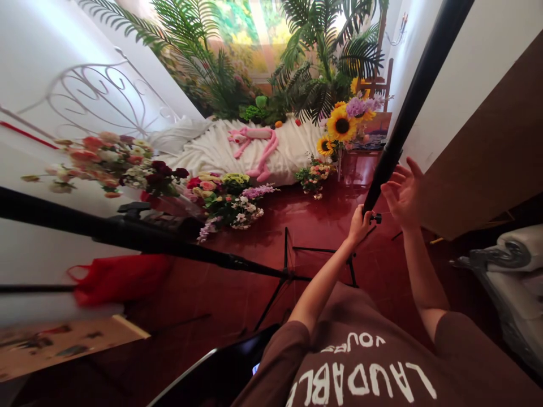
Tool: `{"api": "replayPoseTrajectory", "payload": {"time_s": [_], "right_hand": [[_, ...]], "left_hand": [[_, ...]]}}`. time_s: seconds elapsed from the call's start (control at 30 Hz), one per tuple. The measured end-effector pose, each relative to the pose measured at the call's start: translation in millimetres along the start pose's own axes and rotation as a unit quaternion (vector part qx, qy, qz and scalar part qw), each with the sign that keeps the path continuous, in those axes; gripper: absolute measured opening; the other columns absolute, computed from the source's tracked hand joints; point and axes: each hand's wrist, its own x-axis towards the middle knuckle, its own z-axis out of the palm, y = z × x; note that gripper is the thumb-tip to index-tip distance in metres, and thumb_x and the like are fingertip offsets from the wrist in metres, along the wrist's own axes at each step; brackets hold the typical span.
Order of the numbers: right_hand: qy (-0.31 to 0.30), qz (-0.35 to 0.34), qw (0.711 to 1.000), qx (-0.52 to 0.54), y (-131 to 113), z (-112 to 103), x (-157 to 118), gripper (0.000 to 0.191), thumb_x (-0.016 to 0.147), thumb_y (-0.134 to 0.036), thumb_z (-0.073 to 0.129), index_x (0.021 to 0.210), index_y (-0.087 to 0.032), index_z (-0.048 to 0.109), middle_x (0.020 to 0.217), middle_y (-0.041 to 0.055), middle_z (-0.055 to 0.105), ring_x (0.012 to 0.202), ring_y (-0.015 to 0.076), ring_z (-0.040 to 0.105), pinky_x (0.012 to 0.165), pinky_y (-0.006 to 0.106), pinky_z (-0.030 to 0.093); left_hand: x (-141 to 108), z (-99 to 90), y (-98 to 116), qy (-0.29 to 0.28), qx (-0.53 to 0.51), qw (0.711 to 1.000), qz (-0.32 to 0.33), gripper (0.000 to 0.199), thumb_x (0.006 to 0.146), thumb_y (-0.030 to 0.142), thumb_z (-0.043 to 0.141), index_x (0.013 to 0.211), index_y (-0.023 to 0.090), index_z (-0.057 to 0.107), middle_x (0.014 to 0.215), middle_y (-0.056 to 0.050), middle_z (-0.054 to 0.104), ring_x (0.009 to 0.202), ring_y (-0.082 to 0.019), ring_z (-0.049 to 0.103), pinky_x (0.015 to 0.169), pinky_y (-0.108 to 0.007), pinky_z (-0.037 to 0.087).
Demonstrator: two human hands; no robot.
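Right of centre, the left hand [360,226] has its grip clenched round a black pole [405,121], whose long axis slants to the upper right; the right hand [404,195] hangs spread, just beside it. Below lies red floor [314,217]; flowers [241,209] edge a white-draped bed [297,152], upper centre.

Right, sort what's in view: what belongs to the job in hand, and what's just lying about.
Job in hand:
- black stand pole, gripped in the left hand
- black clamp knob, beside that hand

Apparently just about:
- second black pole, untouched
- pink plush toy on the white cloth
- sunflowers
- red bag
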Motion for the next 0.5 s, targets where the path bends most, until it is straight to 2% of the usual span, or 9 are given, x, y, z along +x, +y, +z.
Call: {"api": "replayPoseTrajectory", "payload": {"time_s": [0.1,0.2,0.4,0.5], "right_hand": [[-0.035,-0.004,0.999,0.005,-23.1,17.5,17.8,0.068,0.092,-0.047,0.054,0.148,-0.040,0.017,0.129,0.0031,0.054,0.109,0.0170,0.061,0.089,0.035,0.055],[-0.052,-0.006,0.998,-0.028,-26.9,28.2,21.7,0.061,0.097,-0.050,0.042,0.150,-0.035,0.015,0.127,0.0051,0.058,0.110,0.0162,0.061,0.092,0.033,0.055],[-0.024,0.021,0.997,-0.065,1.0,31.3,1.3,0.064,0.095,-0.052,0.044,0.150,-0.033,0.017,0.126,0.0067,0.060,0.111,0.0204,0.062,0.093,0.040,0.054],[-0.063,0.034,0.994,-0.080,20.1,31.3,-19.5,0.062,0.095,-0.052,0.043,0.149,-0.033,0.020,0.129,0.0071,0.058,0.114,0.0218,0.061,0.097,0.042,0.052]], "left_hand": [[-2.3,-1.8,0.8,-0.008,0.010,1.000,0.005,0.038,0.094,0.051,0.036,0.096,0.016,0.052,0.086,-0.006,0.061,0.075,-0.013,0.058,0.075,-0.028,0.046],[-4.8,-3.7,-0.3,-0.016,0.032,0.999,0.017,0.035,0.096,0.047,0.036,0.108,0.017,0.049,0.097,-0.009,0.062,0.085,-0.015,0.059,0.082,-0.031,0.046],[-4.6,-3.8,-5.4,-0.022,0.043,0.999,0.007,0.037,0.093,0.041,0.044,0.121,0.016,0.043,0.101,-0.011,0.062,0.092,-0.017,0.061,0.087,-0.034,0.047],[-4.1,-3.5,-10.2,-0.024,0.039,0.999,0.023,0.037,0.092,0.038,0.048,0.122,0.016,0.043,0.104,-0.012,0.061,0.096,-0.019,0.061,0.088,-0.036,0.047]]}}
